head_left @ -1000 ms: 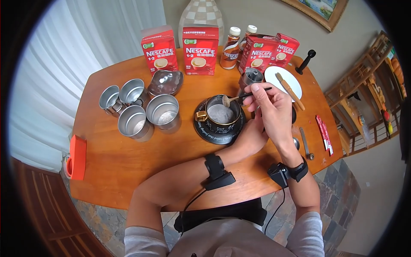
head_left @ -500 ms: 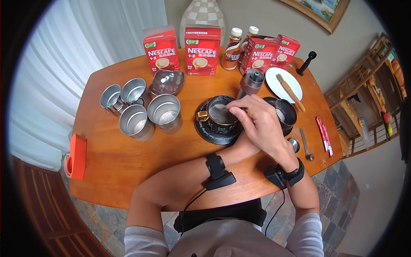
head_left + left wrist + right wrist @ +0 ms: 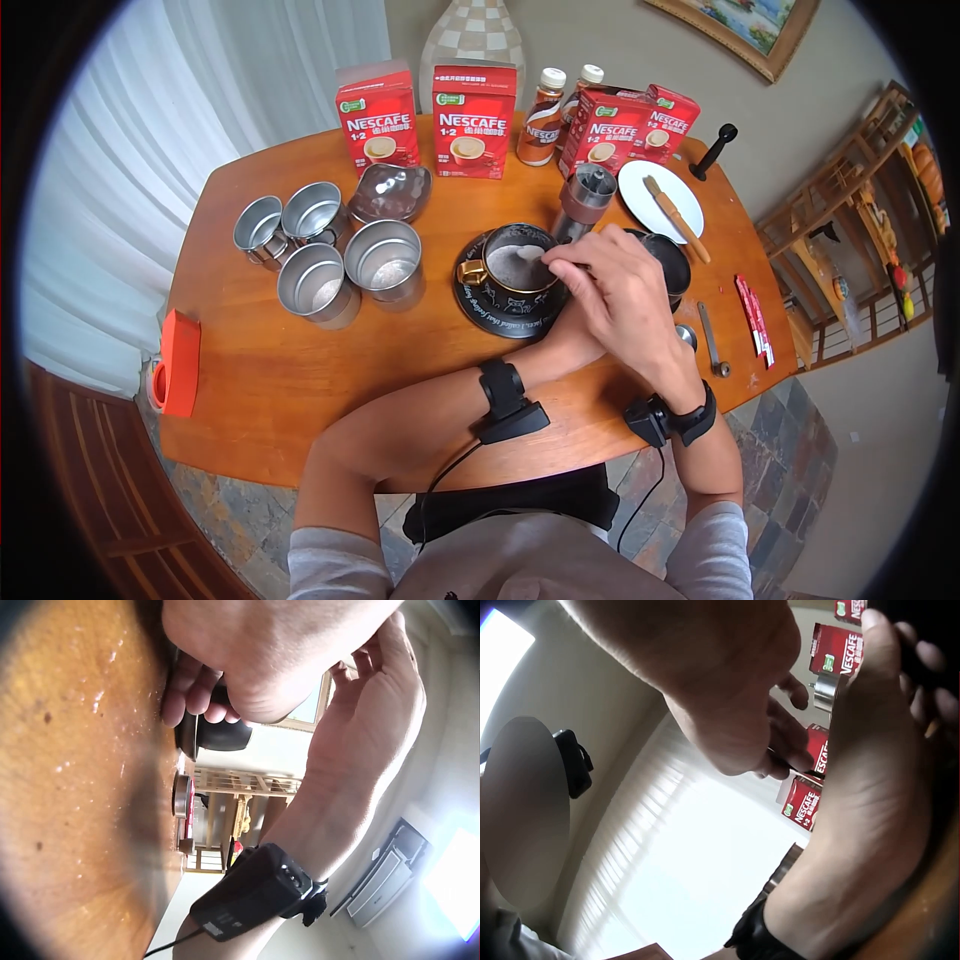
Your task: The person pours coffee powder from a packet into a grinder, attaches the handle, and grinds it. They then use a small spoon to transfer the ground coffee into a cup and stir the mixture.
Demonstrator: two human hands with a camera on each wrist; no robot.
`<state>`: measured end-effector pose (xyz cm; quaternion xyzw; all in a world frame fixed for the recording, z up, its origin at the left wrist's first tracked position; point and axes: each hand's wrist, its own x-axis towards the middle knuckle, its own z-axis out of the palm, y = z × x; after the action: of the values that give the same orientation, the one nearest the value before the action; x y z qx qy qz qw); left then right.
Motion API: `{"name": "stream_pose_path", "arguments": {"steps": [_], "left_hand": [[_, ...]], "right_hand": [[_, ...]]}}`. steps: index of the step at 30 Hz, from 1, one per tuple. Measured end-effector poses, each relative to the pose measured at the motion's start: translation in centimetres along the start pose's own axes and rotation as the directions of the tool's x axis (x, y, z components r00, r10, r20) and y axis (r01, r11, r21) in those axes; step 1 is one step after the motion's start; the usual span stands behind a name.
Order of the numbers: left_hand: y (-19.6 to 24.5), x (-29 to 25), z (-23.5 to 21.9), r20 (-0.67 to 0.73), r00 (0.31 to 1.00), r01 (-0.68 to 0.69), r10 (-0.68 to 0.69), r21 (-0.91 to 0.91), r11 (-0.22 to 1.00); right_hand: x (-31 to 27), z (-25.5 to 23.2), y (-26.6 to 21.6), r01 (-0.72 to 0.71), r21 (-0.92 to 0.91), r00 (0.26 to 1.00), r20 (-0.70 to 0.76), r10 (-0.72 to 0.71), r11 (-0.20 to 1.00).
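Note:
Over the black cup, the right hand pinches a thin dark spoon whose pale tip is inside the cup, at the grey-white powder. The cup has a gold handle and sits on a black saucer with white lettering. Crossing beneath the right hand, the left hand is mostly hidden in the head view. In the left wrist view, the left hand's curled fingers hold a small black bowl, right of the cup in the head view.
Several metal cups and a clear dish stand left of the saucer. Behind are red boxes, two bottles and a metal grinder. At right lie a white plate with a brush, a measuring spoon and red sachets.
The right hand has come down from above, bringing the spoon into the cup, then shifted slightly right. The left arm has stayed almost still.

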<state>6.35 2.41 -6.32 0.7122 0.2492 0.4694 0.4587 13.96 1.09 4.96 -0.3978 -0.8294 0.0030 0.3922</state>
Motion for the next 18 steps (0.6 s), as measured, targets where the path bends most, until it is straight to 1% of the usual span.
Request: {"name": "stream_pose_path", "arguments": {"steps": [2,3,5,6,8,9,10,11,12,13,14,15,18], "left_hand": [[-0.5,-0.4,0.2,-0.007,0.998,0.056,-0.056,-0.027,0.998],[-1.0,-0.1,0.4,-0.006,1.000,0.019,-0.019,-0.059,0.998],[-1.1,0.8,0.7,-0.001,0.998,-0.058,0.058,-0.129,0.990],[-1.0,0.7,0.7,-0.005,0.999,-0.042,0.042,-0.097,0.994],[0.2,0.2,0.0,-0.022,1.000,0.000,0.000,-0.024,1.000],[-0.4,0.4,0.1,-0.012,0.999,-0.034,0.034,-0.057,0.998],[-0.7,0.9,0.2,0.003,0.998,-0.070,0.070,-0.094,0.993],[-1.0,1.3,0.4,0.019,0.994,-0.106,0.109,-0.134,0.985],[-1.3,1.0,0.4,0.048,0.997,-0.049,0.055,-0.102,0.994],[0.4,0.7,-0.3,0.068,0.998,0.008,-0.003,-0.068,0.998],[1.5,0.4,-0.9,0.083,0.994,0.068,-0.065,-0.031,0.997],[0.6,0.1,-0.6,0.062,0.997,0.051,-0.048,-0.048,0.998],[0.8,0.5,-0.1,-0.023,0.999,-0.036,0.035,-0.078,0.996]], "right_hand": [[-0.2,-0.1,0.1,0.031,-0.026,0.994,0.106,-0.028,0.999],[-0.3,-0.3,0.1,0.043,-0.044,0.987,0.156,-0.036,0.998],[-0.4,-0.1,0.0,0.006,-0.002,0.998,0.060,-0.005,1.000],[-0.3,0.0,0.1,-0.006,0.024,1.000,0.018,0.005,1.000],[-0.3,-0.1,0.0,-0.016,-0.002,0.998,0.059,0.016,1.000],[-0.3,-0.2,0.0,-0.023,-0.016,0.997,0.075,0.024,1.000],[-0.4,-0.2,0.2,0.005,-0.088,0.984,0.178,0.010,0.996],[-0.5,-0.2,0.1,-0.012,-0.058,0.992,0.123,0.019,0.998],[-0.5,-0.1,0.0,-0.023,-0.029,0.997,0.070,0.025,0.999],[-0.4,0.0,-0.1,-0.030,0.005,0.999,0.022,0.029,1.000],[-0.4,0.0,0.0,-0.034,0.001,0.999,0.036,0.034,0.999],[-0.4,0.0,-0.1,-0.041,0.000,0.998,0.048,0.041,0.999],[-0.5,-0.1,0.0,-0.029,-0.002,0.998,0.059,0.029,1.000]]}}
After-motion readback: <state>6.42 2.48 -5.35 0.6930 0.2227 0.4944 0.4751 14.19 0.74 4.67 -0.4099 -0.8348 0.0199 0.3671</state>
